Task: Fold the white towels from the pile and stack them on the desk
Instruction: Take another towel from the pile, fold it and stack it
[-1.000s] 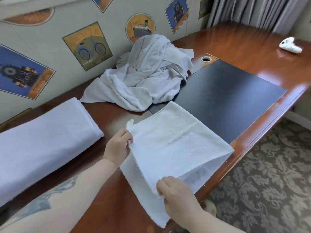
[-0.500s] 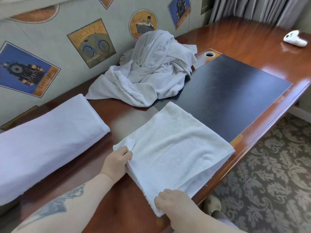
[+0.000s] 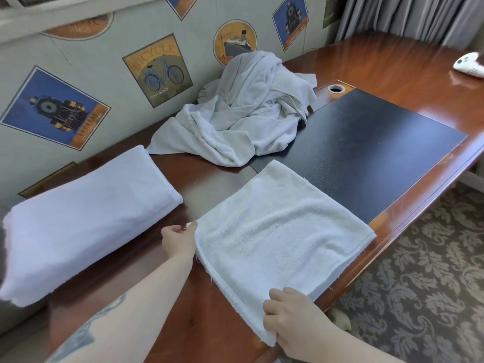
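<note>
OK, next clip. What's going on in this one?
A person is folding white towels at a wooden desk. The folded towel lies flat at the desk's near edge, partly over a black desk pad. The left hand pinches its far-left corner and the right hand grips its near corner. An unfolded pile sits against the wall, and a larger folded towel lies to the left.
</note>
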`<state>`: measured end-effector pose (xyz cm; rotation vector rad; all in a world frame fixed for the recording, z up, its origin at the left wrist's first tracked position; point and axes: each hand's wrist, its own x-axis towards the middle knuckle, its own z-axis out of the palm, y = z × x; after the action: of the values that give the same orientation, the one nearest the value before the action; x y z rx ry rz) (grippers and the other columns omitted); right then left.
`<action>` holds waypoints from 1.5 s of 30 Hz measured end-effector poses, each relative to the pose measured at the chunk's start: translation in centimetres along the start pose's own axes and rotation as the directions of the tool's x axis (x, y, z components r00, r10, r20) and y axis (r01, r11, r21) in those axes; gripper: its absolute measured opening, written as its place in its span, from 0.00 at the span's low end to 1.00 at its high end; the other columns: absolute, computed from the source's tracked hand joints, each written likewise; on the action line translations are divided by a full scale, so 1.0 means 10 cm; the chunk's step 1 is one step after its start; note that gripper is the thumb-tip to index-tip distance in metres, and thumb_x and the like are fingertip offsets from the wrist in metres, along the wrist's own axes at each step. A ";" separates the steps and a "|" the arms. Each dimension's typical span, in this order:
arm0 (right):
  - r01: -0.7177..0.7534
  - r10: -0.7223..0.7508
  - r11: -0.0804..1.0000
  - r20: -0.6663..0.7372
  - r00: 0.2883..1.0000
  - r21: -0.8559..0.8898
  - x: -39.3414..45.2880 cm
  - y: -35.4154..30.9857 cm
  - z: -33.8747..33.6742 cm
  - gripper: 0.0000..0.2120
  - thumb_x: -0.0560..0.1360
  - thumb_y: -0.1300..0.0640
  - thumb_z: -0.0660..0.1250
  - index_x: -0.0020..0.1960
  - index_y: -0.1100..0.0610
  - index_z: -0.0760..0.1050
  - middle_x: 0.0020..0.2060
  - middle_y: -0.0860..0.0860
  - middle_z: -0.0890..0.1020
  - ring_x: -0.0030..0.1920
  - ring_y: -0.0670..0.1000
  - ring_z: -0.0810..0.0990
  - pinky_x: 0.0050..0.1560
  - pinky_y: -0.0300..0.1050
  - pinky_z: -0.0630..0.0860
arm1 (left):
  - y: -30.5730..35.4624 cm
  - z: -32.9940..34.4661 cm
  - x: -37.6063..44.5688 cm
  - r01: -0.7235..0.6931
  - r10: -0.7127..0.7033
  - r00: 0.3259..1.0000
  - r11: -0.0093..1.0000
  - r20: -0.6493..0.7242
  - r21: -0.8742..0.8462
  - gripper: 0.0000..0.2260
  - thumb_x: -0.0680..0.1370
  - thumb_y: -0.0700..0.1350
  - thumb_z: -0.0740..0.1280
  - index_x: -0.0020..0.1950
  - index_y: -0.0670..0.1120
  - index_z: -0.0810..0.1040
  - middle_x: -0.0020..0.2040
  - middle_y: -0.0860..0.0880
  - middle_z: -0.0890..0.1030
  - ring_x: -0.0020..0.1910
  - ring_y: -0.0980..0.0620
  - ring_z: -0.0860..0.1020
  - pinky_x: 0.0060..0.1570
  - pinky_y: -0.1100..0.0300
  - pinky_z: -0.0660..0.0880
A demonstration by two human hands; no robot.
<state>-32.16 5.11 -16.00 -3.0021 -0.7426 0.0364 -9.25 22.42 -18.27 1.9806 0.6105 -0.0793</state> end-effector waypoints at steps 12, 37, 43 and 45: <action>-0.026 -0.057 0.917 0.196 0.979 0.398 -0.12 -0.01 0.01 0.08 0.74 0.57 0.62 0.41 0.53 0.79 0.36 0.50 0.77 0.39 0.51 0.74 0.42 0.46 0.70 | -0.02 -0.03 0.11 -0.003 0.007 1.000 0.981 -0.019 0.192 0.06 0.76 0.36 0.64 0.51 0.42 0.78 0.53 0.42 0.80 0.51 0.41 0.78 0.54 0.52 0.76; -0.825 0.808 0.540 0.171 0.564 0.167 -0.21 1.47 0.45 0.33 0.80 0.35 0.46 0.80 0.45 0.38 0.79 0.50 0.39 0.78 0.56 0.37 0.76 0.58 0.36 | -0.30 0.84 -1.52 -0.469 0.227 0.879 0.559 0.418 0.683 0.27 0.82 0.60 0.47 0.79 0.59 0.39 0.78 0.58 0.34 0.77 0.52 0.32 0.73 0.40 0.35; -0.307 0.312 0.939 -0.006 0.950 0.152 0.24 1.81 0.27 0.29 0.81 0.50 0.59 0.80 0.52 0.55 0.79 0.52 0.53 0.79 0.56 0.50 0.76 0.53 0.36 | 0.03 1.36 -1.51 -0.336 0.211 0.942 0.578 0.261 0.743 0.27 0.82 0.60 0.49 0.79 0.59 0.42 0.80 0.55 0.38 0.78 0.48 0.36 0.73 0.40 0.37; -0.261 0.227 0.946 0.181 0.957 0.191 0.41 1.91 0.30 0.27 0.84 0.45 0.47 0.80 0.47 0.44 0.79 0.46 0.39 0.79 0.51 0.37 0.72 0.49 0.23 | 0.03 1.50 -1.48 -0.297 0.185 0.955 0.560 0.233 0.774 0.28 0.82 0.61 0.48 0.79 0.60 0.41 0.80 0.54 0.38 0.78 0.47 0.36 0.73 0.40 0.38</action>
<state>-19.74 -9.74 -20.04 -2.8852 -0.3428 0.3436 -18.91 3.85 -20.57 2.9127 0.1898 -0.3683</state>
